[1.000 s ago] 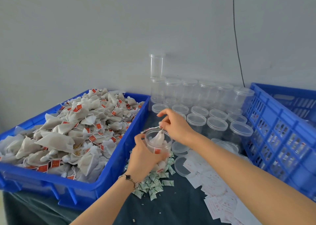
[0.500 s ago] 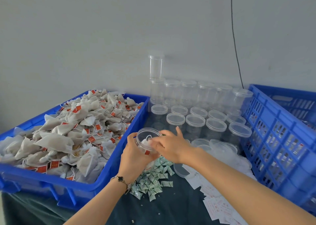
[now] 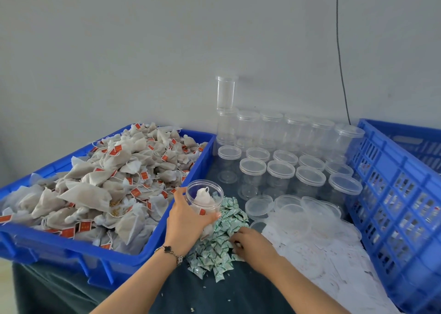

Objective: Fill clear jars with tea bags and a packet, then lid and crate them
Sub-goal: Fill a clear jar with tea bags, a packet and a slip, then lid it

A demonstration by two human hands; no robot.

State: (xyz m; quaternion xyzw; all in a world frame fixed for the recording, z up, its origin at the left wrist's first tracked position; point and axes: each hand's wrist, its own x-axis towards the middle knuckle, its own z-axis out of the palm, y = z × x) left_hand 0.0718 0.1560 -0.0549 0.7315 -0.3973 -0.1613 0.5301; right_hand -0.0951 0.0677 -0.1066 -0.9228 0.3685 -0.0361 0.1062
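My left hand [image 3: 187, 223] grips an open clear jar [image 3: 204, 197] with tea bags inside, held just right of the blue bin's rim. My right hand [image 3: 250, 243] reaches down into the pile of small green-and-white packets [image 3: 214, 254], fingers curled on the packets; whether one is pinched is hidden. A blue bin [image 3: 114, 261] heaped with tea bags [image 3: 102, 184] with red tags sits at the left. Loose clear lids [image 3: 259, 205] lie right of the jar.
Several lidded empty clear jars [image 3: 280, 170] stand in rows at the back, some stacked by the wall. A slatted blue crate [image 3: 393, 194] stands at the right. White paper slips [image 3: 317, 249] lie spread in front of it on the dark table cloth [image 3: 214, 297].
My right hand left the jar's mouth and dropped down to the packet pile. My left hand carried the jar slightly left and tilted it, still gripping it.
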